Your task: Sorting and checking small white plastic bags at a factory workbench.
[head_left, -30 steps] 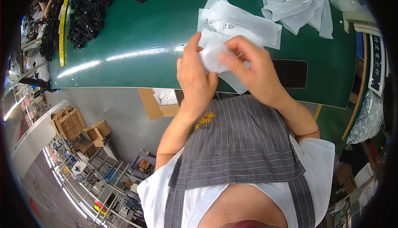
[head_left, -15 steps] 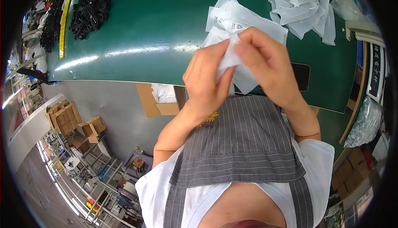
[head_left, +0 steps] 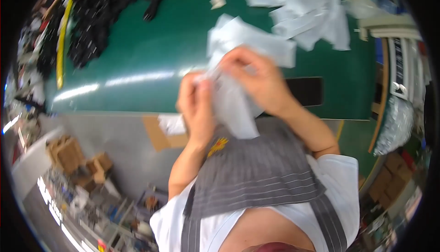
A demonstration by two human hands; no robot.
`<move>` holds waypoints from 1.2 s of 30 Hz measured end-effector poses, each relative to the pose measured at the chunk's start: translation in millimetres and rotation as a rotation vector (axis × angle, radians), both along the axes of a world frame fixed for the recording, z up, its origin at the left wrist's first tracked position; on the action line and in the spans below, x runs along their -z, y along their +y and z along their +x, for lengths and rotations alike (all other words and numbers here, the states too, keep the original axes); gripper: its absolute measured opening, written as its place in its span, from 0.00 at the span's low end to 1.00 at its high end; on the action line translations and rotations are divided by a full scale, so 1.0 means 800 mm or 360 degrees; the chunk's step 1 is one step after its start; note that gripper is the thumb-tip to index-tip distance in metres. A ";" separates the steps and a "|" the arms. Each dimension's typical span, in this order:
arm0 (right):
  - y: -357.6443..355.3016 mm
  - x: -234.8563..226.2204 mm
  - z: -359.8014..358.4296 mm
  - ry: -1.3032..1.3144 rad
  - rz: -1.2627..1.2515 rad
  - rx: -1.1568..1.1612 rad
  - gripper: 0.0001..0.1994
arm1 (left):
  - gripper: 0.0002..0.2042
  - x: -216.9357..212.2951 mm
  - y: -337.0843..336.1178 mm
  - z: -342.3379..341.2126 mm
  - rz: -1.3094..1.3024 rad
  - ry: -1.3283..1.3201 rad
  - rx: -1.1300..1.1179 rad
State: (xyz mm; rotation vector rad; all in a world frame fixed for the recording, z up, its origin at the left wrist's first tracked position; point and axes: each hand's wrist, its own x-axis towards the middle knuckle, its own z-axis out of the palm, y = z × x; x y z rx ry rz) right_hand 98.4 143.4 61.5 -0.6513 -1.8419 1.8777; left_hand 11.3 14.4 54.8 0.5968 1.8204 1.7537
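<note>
While both hands meet above the near edge of the table, this is how things stand:

Left hand [head_left: 198, 103]: raised upright, fingers curled narrow and pinched onto the upper left corner of the clear plastic bag [head_left: 236, 110]; the thumb presses toward the fingertips.

Right hand [head_left: 259, 80]: just beside the left, fingers bent over and gripping the top of the same bag, knuckles turned toward the table; the picture is blurred here, so single fingertips are hard to pick out.

Clear plastic bag: caught between the two sets of fingers at its top edge, its pale body hanging down below them over the grey striped apron [head_left: 256, 174].

Beyond the fingers: another pale bag [head_left: 250, 41] lies flat on the green table [head_left: 137, 59], just past the right hand's knuckles.

Further past the fingers, to the right: a loose heap of white bags [head_left: 302, 9].

Far off to the left of the fingers: a pile of black pieces [head_left: 101, 13] beside a yellow strip [head_left: 62, 45] along the table's end.

Below the left wrist: a cardboard sheet [head_left: 160, 135] on the grey floor.
</note>
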 end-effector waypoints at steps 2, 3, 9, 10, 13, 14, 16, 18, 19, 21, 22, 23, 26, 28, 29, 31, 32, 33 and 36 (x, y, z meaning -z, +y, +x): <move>-0.005 0.020 -0.003 0.0025 -0.0178 -0.0034 0.06 | 0.07 0.018 0.002 -0.004 -0.0077 0.0217 -0.0128; -0.008 0.046 -0.005 0.0311 -0.0380 0.0060 0.06 | 0.07 0.021 0.014 0.004 -0.0028 0.0197 -0.0195; -0.014 0.038 -0.005 0.0424 -0.0521 0.0158 0.08 | 0.11 0.017 0.017 0.005 0.0017 -0.0031 -0.0246; -0.024 0.028 -0.001 0.0385 -0.0189 0.0237 0.08 | 0.11 0.019 0.020 0.004 0.0066 -0.0043 -0.0255; -0.020 0.019 0.016 0.0089 0.0204 0.0087 0.09 | 0.11 0.027 0.027 0.003 0.0166 -0.0030 -0.0290; -0.018 0.022 0.020 -0.0167 0.0268 -0.0125 0.10 | 0.11 0.029 0.028 0.000 0.0216 -0.0007 -0.0297; -0.017 0.029 0.023 -0.0079 0.0322 -0.0069 0.10 | 0.11 0.029 0.026 -0.008 0.0196 0.0005 -0.0302; -0.021 0.027 0.023 -0.0047 0.0446 0.0000 0.09 | 0.11 0.027 0.021 -0.015 0.0183 0.0012 -0.0305; -0.027 0.027 0.021 -0.0046 0.0448 -0.0024 0.09 | 0.09 0.026 0.018 -0.020 0.0189 0.0154 -0.0270; -0.019 0.038 0.026 -0.0210 0.0509 -0.0264 0.08 | 0.10 0.008 0.021 -0.012 -0.0002 0.0505 -0.0303; -0.020 0.048 0.028 -0.0248 0.0572 -0.0323 0.08 | 0.11 0.001 0.014 -0.021 -0.0142 0.0826 -0.0107; -0.019 0.048 0.029 -0.0308 0.0506 -0.0363 0.10 | 0.12 -0.006 0.004 -0.036 -0.0317 0.1132 0.0094; -0.007 0.041 0.041 -0.0431 0.0427 -0.0527 0.09 | 0.03 0.006 0.014 -0.049 -0.0358 0.0937 0.0413; -0.004 0.029 0.045 -0.0372 0.0417 -0.0475 0.08 | 0.02 0.013 0.016 -0.046 -0.0230 0.0698 0.0380; -0.002 0.016 0.048 -0.0443 0.0412 -0.0411 0.08 | 0.03 0.010 0.020 -0.043 -0.0214 0.0692 0.0308; 0.008 0.014 0.059 -0.0529 0.0254 -0.0378 0.08 | 0.05 0.024 0.022 -0.042 -0.0166 0.0427 0.0158; 0.011 0.026 0.065 -0.0479 0.0245 -0.0391 0.08 | 0.06 0.028 0.021 -0.043 -0.0195 0.0358 0.0107; 0.011 0.030 0.066 -0.0480 0.0222 -0.0427 0.08 | 0.06 0.031 0.019 -0.044 -0.0212 0.0288 0.0061; 0.007 0.034 0.073 -0.0717 0.0212 -0.0531 0.10 | 0.05 0.058 0.009 -0.050 -0.0288 0.0150 -0.0021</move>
